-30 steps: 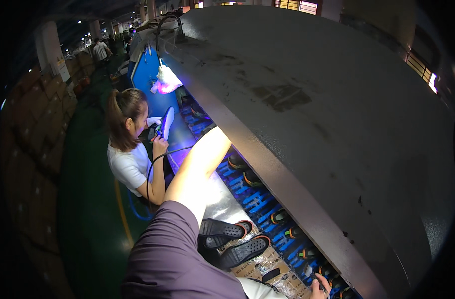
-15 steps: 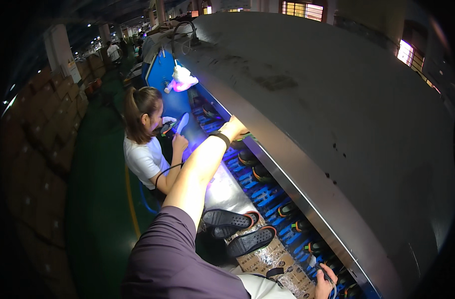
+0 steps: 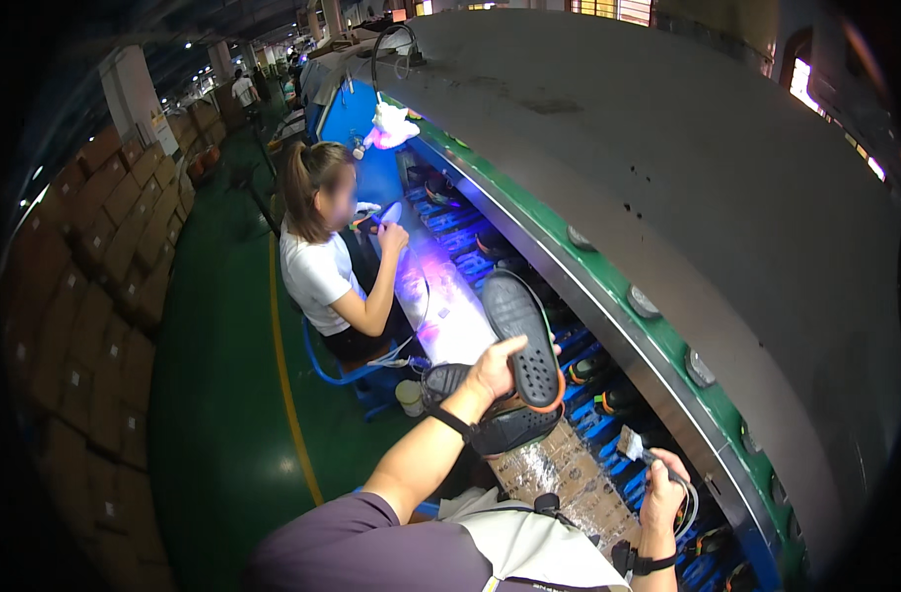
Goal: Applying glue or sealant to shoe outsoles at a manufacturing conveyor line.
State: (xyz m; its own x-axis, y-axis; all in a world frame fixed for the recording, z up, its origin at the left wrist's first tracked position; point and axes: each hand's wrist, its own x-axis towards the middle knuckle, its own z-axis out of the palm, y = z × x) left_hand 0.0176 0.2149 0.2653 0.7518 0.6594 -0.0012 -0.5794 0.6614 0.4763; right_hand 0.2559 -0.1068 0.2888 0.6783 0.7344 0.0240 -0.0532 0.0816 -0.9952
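My left hand (image 3: 492,370) grips a black shoe sole (image 3: 521,326) with an orange-red rim, its thumb across the face with holes in it. Below it, another black sole (image 3: 514,430) rests on the brown-covered work ledge (image 3: 544,466), and one more sole (image 3: 444,383) sits beside my left wrist. At the lower right, my right hand (image 3: 664,483) is closed around the handle of a brush (image 3: 631,443) with pale bristles. A thin clear tube loops from that hand. Beyond the ledge, dark shoes (image 3: 623,398) with orange and green trim stand on a blue slatted conveyor.
A large grey hood (image 3: 608,148) with a metal edge rises on the right; a green strip (image 3: 667,331) bearing several grey rounded pieces runs along it. A seated co-worker (image 3: 317,261) handles a sole under a purple-lit lamp. Stacked cartons (image 3: 85,316) line the left; a white tub (image 3: 409,397) stands nearby.
My left hand has drawn back from the hood's edge and now holds a sole. The brush in my right hand has come up. The green strip along the hood has come into sight.
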